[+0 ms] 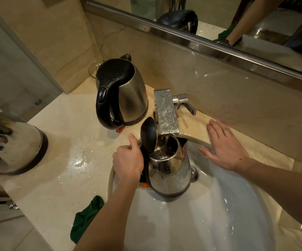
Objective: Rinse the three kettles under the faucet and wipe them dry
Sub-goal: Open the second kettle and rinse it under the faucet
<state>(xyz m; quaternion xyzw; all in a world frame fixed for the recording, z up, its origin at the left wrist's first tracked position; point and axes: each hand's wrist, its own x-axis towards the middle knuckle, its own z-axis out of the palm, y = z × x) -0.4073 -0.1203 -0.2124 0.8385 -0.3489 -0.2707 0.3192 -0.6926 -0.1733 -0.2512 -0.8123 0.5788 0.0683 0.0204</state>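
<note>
All 3 kettles have steel bodies. The kettle in the basin (172, 171) is mirror-polished and speckled with drops. The kettle by the wall (132, 98) looks duller and streaked, with a matt black plastic lid and a glossy black handle beaded with water. The kettle at the left edge (18, 149) shines above a black plastic base. The faucet (166, 113) is chromed metal, spotted wet. The counter (65, 127) is glossy cream stone, the basin (201, 232) smooth white glazed ceramic, the cloth (86, 219) soft dark green fabric.
</note>
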